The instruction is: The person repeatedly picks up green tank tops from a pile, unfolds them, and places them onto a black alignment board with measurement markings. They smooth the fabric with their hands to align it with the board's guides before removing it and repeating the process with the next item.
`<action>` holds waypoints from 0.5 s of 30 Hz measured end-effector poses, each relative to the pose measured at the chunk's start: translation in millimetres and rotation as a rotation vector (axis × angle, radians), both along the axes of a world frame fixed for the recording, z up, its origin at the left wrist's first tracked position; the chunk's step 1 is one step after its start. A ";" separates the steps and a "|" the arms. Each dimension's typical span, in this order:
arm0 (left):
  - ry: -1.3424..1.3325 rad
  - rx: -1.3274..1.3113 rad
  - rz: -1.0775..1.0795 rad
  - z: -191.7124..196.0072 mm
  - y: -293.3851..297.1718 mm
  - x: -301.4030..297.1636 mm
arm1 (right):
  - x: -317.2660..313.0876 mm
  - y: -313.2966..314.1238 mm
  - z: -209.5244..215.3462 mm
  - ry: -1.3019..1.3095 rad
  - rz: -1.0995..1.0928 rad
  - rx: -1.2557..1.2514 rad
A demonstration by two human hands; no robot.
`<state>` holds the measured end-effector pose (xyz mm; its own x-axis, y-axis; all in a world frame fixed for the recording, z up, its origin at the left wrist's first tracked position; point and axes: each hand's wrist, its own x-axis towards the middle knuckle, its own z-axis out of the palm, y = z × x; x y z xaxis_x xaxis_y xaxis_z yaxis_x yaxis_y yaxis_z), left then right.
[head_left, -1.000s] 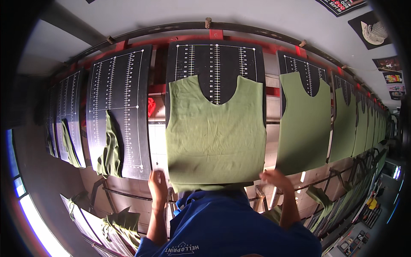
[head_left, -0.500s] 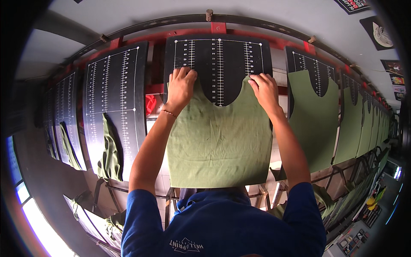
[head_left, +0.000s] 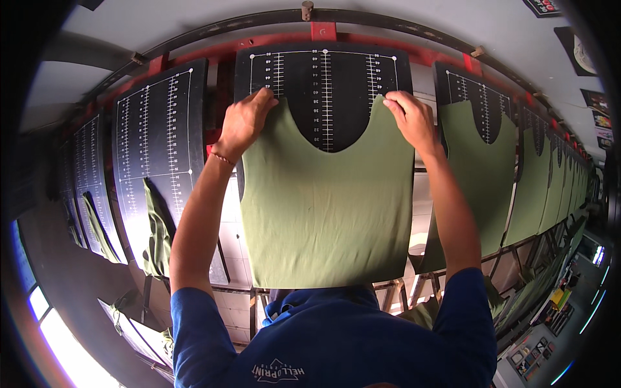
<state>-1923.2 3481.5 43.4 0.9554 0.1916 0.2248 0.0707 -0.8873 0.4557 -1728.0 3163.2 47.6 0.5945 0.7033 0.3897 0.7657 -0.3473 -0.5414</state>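
An olive-green cut fabric panel (head_left: pixel 326 213), shaped like a shirt body with a scooped neckline, lies over a black board (head_left: pixel 304 84) marked with white ruler scales. My left hand (head_left: pixel 244 119) pinches its upper left shoulder corner. On the other side, my right hand (head_left: pixel 413 119) has the upper right shoulder corner between thumb and fingers. The fabric between them is stretched fairly smooth, with faint creases near the lower middle. Its bottom edge hangs at the board's near end, close to my body.
At right, a row of boards carries similar green panels (head_left: pixel 479 187). Leftward, a marked board (head_left: pixel 145 129) bears a bunched green cloth (head_left: pixel 157 233), and another board (head_left: pixel 94 168) has a folded piece. A red metal frame (head_left: pixel 323 31) runs behind the boards.
Both hands have drawn the shoulder corners apart and slightly farther up the board. The wrinkles in the panel have mostly flattened, and its neckline has widened.
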 end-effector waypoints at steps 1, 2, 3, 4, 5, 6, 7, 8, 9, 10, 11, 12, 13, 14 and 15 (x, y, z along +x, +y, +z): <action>0.007 0.006 -0.016 1.6 3.3 5.6 | 5.8 2.2 -0.6 -0.009 -0.001 0.002; 0.012 0.014 -0.031 3.3 7.0 11.1 | 12.3 4.5 -2.6 -0.019 0.000 0.006; 0.017 0.022 -0.046 4.4 10.0 16.2 | 17.8 7.4 -5.1 -0.025 -0.007 0.001; 0.033 0.036 -0.050 5.3 12.6 20.7 | 21.6 8.6 -7.2 -0.024 -0.009 -0.011; 0.048 0.050 -0.053 3.4 16.2 24.0 | 24.4 11.6 -7.0 -0.023 -0.009 -0.023; 0.064 0.063 -0.055 1.2 19.4 27.3 | 26.6 14.4 -7.3 -0.022 -0.009 -0.036; 0.078 0.072 -0.053 -0.9 21.7 30.7 | 28.4 17.2 -8.6 -0.025 -0.010 -0.031; 0.077 0.076 -0.057 -2.8 23.9 33.6 | 30.6 19.0 -10.3 -0.029 -0.011 -0.025; 0.076 0.080 -0.062 -4.5 25.8 35.9 | 32.5 20.4 -11.7 -0.034 -0.012 -0.020; 0.076 0.085 -0.066 -6.2 26.9 37.3 | 34.2 21.3 -12.7 -0.035 -0.017 -0.032; 0.085 0.084 -0.063 -6.8 27.0 39.0 | 36.1 21.7 -14.6 -0.037 -0.023 -0.044; 0.095 0.084 -0.060 -7.1 27.3 40.7 | 37.8 22.0 -16.4 -0.039 -0.029 -0.056; 0.105 0.084 -0.058 -7.3 27.3 42.1 | 39.3 22.3 -18.2 -0.045 -0.026 -0.067; 0.096 0.087 -0.062 -10.3 28.9 42.5 | 41.0 23.2 -20.1 -0.053 -0.020 -0.076; 0.087 0.091 -0.067 -13.4 30.0 42.9 | 42.0 23.8 -21.9 -0.061 -0.014 -0.085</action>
